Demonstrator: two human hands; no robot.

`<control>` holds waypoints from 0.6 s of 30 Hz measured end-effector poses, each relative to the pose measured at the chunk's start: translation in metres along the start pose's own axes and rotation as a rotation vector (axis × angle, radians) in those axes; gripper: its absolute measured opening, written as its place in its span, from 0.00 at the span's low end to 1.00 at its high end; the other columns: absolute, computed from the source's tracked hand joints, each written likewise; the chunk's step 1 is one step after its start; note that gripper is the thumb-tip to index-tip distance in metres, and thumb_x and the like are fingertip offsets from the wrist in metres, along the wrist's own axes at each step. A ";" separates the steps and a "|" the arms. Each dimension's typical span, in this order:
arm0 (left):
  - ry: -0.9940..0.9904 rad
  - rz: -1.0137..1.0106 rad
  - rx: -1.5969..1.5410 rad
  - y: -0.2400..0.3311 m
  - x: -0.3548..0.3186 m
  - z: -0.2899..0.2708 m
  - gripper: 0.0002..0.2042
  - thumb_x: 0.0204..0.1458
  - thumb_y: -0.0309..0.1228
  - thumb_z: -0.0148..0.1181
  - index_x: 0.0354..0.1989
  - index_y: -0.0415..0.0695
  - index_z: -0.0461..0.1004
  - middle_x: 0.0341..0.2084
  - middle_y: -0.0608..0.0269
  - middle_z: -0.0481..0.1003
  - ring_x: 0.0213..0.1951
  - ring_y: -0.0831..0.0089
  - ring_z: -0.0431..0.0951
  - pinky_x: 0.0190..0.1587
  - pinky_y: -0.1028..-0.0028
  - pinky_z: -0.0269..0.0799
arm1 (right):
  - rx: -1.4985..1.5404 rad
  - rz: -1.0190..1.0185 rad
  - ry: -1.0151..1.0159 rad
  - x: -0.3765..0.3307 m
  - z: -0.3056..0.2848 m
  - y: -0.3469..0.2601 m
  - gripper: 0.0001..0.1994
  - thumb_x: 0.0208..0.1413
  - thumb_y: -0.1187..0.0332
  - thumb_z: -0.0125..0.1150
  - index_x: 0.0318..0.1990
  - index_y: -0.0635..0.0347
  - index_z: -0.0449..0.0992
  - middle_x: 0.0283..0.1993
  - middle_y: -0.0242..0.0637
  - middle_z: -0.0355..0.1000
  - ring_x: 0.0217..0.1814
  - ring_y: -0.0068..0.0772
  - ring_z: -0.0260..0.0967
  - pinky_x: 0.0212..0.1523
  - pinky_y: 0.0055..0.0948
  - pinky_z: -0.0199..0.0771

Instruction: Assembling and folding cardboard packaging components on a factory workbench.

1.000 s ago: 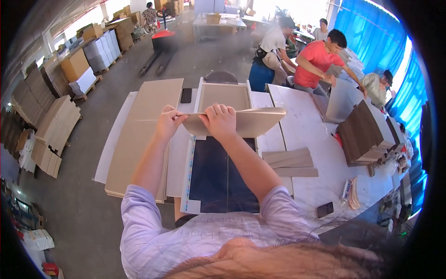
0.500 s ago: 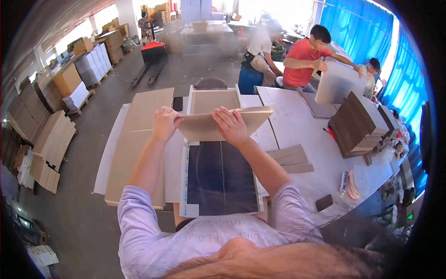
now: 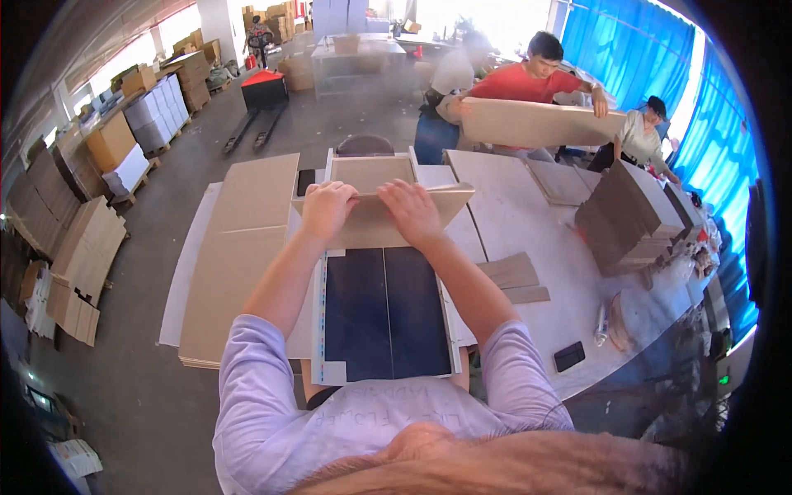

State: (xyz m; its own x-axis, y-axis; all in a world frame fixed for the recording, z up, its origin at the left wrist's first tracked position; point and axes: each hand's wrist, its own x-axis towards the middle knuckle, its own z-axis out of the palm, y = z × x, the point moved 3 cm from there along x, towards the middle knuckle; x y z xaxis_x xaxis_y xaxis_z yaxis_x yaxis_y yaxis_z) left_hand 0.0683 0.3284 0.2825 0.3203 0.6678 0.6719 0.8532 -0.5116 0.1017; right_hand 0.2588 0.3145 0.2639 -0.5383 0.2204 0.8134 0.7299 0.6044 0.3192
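Note:
A brown cardboard panel [image 3: 369, 228] stands tilted up across the far part of a dark blue sheet with a pale border [image 3: 355, 305]. My left hand [image 3: 328, 208] is closed over the panel's top edge, left of its middle. Along the same edge, my right hand [image 3: 412, 214] grips with its fingers bent over the board. A thin light line runs lengthwise down the dark sheet, which lies right in front of my body. Beyond the panel is a shallow tray with white sides and a brown bottom [image 3: 374, 170].
Large flat cardboard sheets [image 3: 239, 272] are stacked at the left. Cut strips [image 3: 516, 276], a phone [image 3: 569, 356] and a board stack [image 3: 627, 219] lie on the white table [image 3: 528, 223] at the right. Across it, a person in red holds a long board [image 3: 536, 124].
My left hand has shifted right along the panel's edge, closer to my right hand. The person in red has turned the large board from upright to lengthwise.

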 end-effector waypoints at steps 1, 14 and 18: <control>0.001 -0.002 0.000 0.000 0.001 0.000 0.05 0.44 0.35 0.63 0.30 0.52 0.77 0.29 0.68 0.77 0.38 0.68 0.76 0.40 0.65 0.65 | -0.042 0.077 0.013 -0.014 -0.001 0.008 0.25 0.43 0.64 0.63 0.54 0.48 0.70 0.49 0.29 0.69 0.55 0.29 0.66 0.58 0.33 0.61; -0.331 -0.089 0.129 -0.011 0.005 -0.005 0.18 0.48 0.52 0.57 0.23 0.50 0.80 0.20 0.61 0.77 0.30 0.61 0.78 0.51 0.52 0.62 | 0.336 0.332 -0.528 -0.013 -0.020 0.063 0.12 0.52 0.63 0.59 0.44 0.47 0.77 0.37 0.34 0.77 0.43 0.35 0.74 0.47 0.35 0.71; -0.332 -0.086 0.135 -0.008 0.000 -0.011 0.17 0.49 0.51 0.57 0.25 0.51 0.80 0.21 0.61 0.77 0.32 0.62 0.78 0.58 0.47 0.58 | 0.468 0.391 -0.716 -0.036 -0.049 0.108 0.10 0.56 0.60 0.55 0.44 0.46 0.78 0.39 0.37 0.77 0.44 0.37 0.73 0.47 0.36 0.71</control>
State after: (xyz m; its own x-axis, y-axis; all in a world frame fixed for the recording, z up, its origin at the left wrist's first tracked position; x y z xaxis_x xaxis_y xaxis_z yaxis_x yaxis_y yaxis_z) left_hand 0.0571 0.3265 0.2901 0.3422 0.8557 0.3882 0.9223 -0.3849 0.0353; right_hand 0.3778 0.3340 0.2929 -0.5348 0.7975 0.2793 0.7542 0.5996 -0.2678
